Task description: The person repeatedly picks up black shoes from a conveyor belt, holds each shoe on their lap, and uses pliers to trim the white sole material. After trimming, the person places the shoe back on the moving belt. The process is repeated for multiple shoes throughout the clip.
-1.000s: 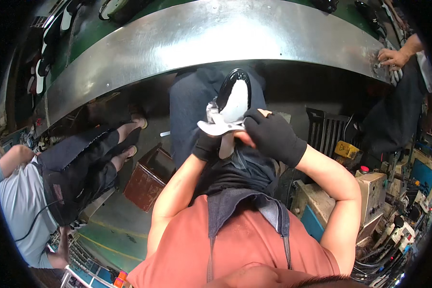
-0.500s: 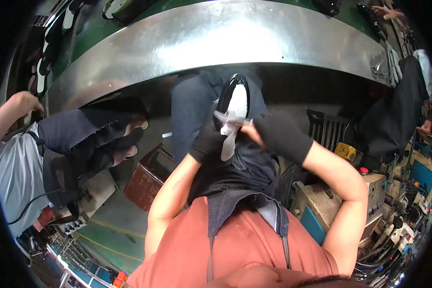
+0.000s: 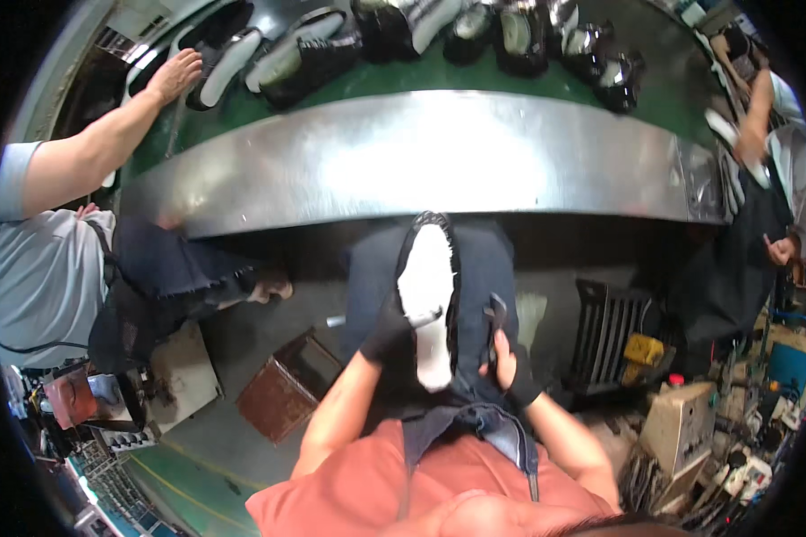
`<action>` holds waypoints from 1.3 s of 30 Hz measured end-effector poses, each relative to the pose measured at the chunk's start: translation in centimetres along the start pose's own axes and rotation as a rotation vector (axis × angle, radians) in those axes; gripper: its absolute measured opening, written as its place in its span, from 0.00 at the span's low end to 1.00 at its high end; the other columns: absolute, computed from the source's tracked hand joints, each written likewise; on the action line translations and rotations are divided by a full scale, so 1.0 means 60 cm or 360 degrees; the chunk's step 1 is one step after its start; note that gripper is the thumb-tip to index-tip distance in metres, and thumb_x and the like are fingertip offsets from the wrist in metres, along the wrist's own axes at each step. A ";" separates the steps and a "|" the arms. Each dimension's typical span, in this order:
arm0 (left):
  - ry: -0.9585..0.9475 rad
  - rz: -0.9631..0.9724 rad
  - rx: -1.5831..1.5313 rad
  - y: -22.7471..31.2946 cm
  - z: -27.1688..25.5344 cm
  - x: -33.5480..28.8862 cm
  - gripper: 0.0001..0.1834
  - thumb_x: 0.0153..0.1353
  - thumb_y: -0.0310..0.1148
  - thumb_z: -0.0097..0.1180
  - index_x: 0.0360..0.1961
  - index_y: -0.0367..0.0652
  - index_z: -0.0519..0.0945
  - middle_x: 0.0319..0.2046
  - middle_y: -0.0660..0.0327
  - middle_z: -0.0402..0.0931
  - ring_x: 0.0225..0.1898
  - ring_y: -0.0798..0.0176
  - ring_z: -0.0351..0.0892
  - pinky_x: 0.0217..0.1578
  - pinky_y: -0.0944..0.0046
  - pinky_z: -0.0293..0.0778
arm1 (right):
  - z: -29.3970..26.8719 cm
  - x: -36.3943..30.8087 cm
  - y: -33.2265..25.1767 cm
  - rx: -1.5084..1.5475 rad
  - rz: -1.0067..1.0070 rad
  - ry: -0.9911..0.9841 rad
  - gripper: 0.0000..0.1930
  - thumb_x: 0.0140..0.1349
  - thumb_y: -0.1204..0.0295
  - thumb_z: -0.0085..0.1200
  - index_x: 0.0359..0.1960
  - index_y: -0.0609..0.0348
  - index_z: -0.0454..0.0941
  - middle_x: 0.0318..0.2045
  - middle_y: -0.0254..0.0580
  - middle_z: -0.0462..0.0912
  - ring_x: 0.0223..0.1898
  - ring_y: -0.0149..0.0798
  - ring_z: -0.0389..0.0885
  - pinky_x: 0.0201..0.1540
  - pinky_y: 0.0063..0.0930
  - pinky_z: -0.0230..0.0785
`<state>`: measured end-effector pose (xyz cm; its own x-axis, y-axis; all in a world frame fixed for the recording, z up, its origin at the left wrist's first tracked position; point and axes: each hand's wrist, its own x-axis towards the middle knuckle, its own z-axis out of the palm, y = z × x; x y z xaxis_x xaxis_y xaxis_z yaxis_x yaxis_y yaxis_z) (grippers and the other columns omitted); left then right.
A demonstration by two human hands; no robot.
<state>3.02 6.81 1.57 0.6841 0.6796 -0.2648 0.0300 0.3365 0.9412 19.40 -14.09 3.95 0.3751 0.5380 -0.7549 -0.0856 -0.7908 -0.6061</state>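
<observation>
A black shoe (image 3: 456, 268) with a long white bottom (image 3: 427, 271) facing up lies lengthwise over my lap, its toe by the metal edge. My left hand (image 3: 390, 333), in a black fingerless glove, grips it at the left side near the middle, its thumb across the white surface. To the right of the shoe and apart from it is my right hand (image 3: 508, 366), also gloved. Its fingers are closed round a dark metal hand tool (image 3: 497, 315) that points up and away. The tool's exact kind is not clear.
A shiny metal ledge (image 3: 349, 170) runs ahead of my knees, before a green conveyor belt (image 3: 340, 100) carrying several black shoes (image 3: 521, 38). Co-workers sit left and right; one's hand (image 3: 175, 75) is over the belt. A brown bin (image 3: 273, 403) and black slatted stool (image 3: 607, 331) stand nearby.
My right hand has moved off the shoe, down and to the right, with the tool. My left hand still grips the shoe. The view has tilted up, and the left co-worker's arm now reaches over the belt.
</observation>
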 end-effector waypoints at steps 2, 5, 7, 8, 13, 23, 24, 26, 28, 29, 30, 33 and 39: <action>0.0249 0.0074 -0.0369 -0.016 -0.082 0.027 0.34 0.57 0.36 0.61 0.64 0.40 0.63 0.55 0.58 0.70 0.53 0.63 0.71 0.53 0.61 0.69 | 0.025 -0.002 0.011 0.0344 -0.0291 0.0101 0.31 0.72 0.46 0.31 0.32 0.63 0.77 0.15 0.38 0.77 0.18 0.33 0.77 0.26 0.26 0.67; 0.0538 0.0119 -0.0945 -0.006 -0.209 0.062 0.26 0.66 0.42 0.53 0.61 0.40 0.66 0.48 0.59 0.74 0.45 0.64 0.76 0.44 0.62 0.76 | 0.008 -0.004 0.003 0.0314 -0.0226 0.0061 0.24 0.72 0.53 0.38 0.27 0.62 0.71 0.14 0.34 0.69 0.16 0.35 0.79 0.21 0.27 0.68; 0.0676 0.0001 -0.0583 0.269 -0.183 0.142 0.26 0.65 0.48 0.52 0.57 0.39 0.71 0.40 0.59 0.77 0.38 0.63 0.78 0.40 0.60 0.77 | -0.002 0.023 0.046 0.0499 -0.0167 0.0015 0.25 0.72 0.52 0.39 0.27 0.63 0.72 0.15 0.35 0.71 0.17 0.35 0.80 0.22 0.27 0.70; 0.0696 0.0111 0.0079 0.295 -0.310 0.193 0.28 0.64 0.47 0.53 0.58 0.40 0.70 0.43 0.58 0.77 0.40 0.64 0.78 0.41 0.61 0.76 | -0.005 0.028 0.042 0.0547 -0.0080 -0.0025 0.25 0.72 0.52 0.39 0.28 0.63 0.72 0.15 0.36 0.72 0.18 0.34 0.80 0.22 0.27 0.70; 0.1218 0.0241 0.1387 0.546 -0.583 0.409 0.25 0.57 0.32 0.55 0.57 0.39 0.72 0.46 0.54 0.79 0.44 0.56 0.80 0.49 0.59 0.73 | -0.022 0.028 -0.024 0.0495 -0.0083 -0.0197 0.27 0.72 0.52 0.38 0.33 0.66 0.78 0.20 0.40 0.79 0.21 0.33 0.81 0.24 0.28 0.73; -0.0651 0.1307 0.1381 0.326 0.159 0.620 0.28 0.56 0.38 0.65 0.57 0.41 0.72 0.49 0.52 0.77 0.51 0.59 0.77 0.54 0.62 0.71 | 0.013 0.067 0.053 0.0507 -0.0436 -0.0224 0.25 0.72 0.52 0.36 0.54 0.60 0.75 0.42 0.41 0.80 0.43 0.33 0.78 0.48 0.29 0.69; -0.0533 0.0988 0.1231 0.289 0.258 0.601 0.30 0.59 0.42 0.63 0.59 0.41 0.70 0.51 0.50 0.76 0.53 0.57 0.76 0.54 0.61 0.71 | 0.029 0.077 0.073 0.0729 -0.0445 -0.0260 0.23 0.72 0.55 0.38 0.54 0.59 0.74 0.39 0.38 0.80 0.38 0.31 0.79 0.44 0.28 0.71; -0.0224 0.1003 0.1355 0.200 0.373 0.633 0.45 0.55 0.57 0.62 0.63 0.34 0.63 0.55 0.41 0.71 0.59 0.45 0.71 0.59 0.52 0.66 | 0.026 0.086 0.068 0.0778 -0.0484 -0.0335 0.23 0.72 0.55 0.38 0.55 0.59 0.73 0.39 0.39 0.80 0.39 0.31 0.79 0.45 0.28 0.71; -0.0024 0.0859 0.1356 0.156 0.477 0.675 0.53 0.51 0.59 0.63 0.66 0.33 0.56 0.63 0.38 0.58 0.66 0.39 0.56 0.64 0.49 0.57 | 0.004 0.086 0.048 0.0721 -0.0490 -0.0363 0.23 0.72 0.55 0.38 0.56 0.59 0.72 0.40 0.39 0.80 0.39 0.31 0.79 0.46 0.28 0.71; 0.0102 0.0831 0.1464 0.146 0.527 0.693 0.51 0.51 0.57 0.63 0.66 0.32 0.56 0.67 0.40 0.53 0.68 0.38 0.51 0.65 0.48 0.54 | -0.010 0.085 0.044 0.0707 -0.0480 -0.0371 0.23 0.72 0.55 0.38 0.56 0.59 0.72 0.40 0.39 0.80 0.40 0.32 0.79 0.46 0.28 0.71; 0.0244 0.0776 0.1565 0.135 0.579 0.708 0.49 0.52 0.56 0.63 0.65 0.34 0.57 0.66 0.41 0.53 0.67 0.37 0.51 0.65 0.47 0.55 | -0.022 0.085 0.045 0.0712 -0.0467 -0.0363 0.23 0.72 0.55 0.38 0.56 0.59 0.72 0.40 0.39 0.80 0.40 0.32 0.79 0.47 0.28 0.71; 0.0724 0.0650 0.1774 0.126 0.647 0.764 0.43 0.52 0.52 0.63 0.62 0.38 0.61 0.63 0.43 0.56 0.65 0.36 0.54 0.62 0.44 0.58 | -0.049 0.081 0.042 0.0686 -0.0448 -0.0422 0.23 0.72 0.55 0.38 0.58 0.59 0.70 0.41 0.39 0.80 0.41 0.32 0.79 0.48 0.28 0.71; 0.0661 0.0206 0.1446 0.184 0.652 0.788 0.28 0.54 0.37 0.58 0.57 0.43 0.69 0.54 0.47 0.69 0.55 0.43 0.69 0.52 0.48 0.69 | -0.081 0.082 0.065 0.0647 -0.0394 -0.0503 0.24 0.73 0.55 0.37 0.60 0.60 0.68 0.43 0.40 0.80 0.43 0.33 0.78 0.50 0.28 0.70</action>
<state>64.19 17.16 7.68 0.4182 0.9075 -0.0380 0.6361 -0.2628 0.7255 25.43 -15.96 -0.93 0.1404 0.8035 -0.5785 -0.4019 -0.4877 -0.7750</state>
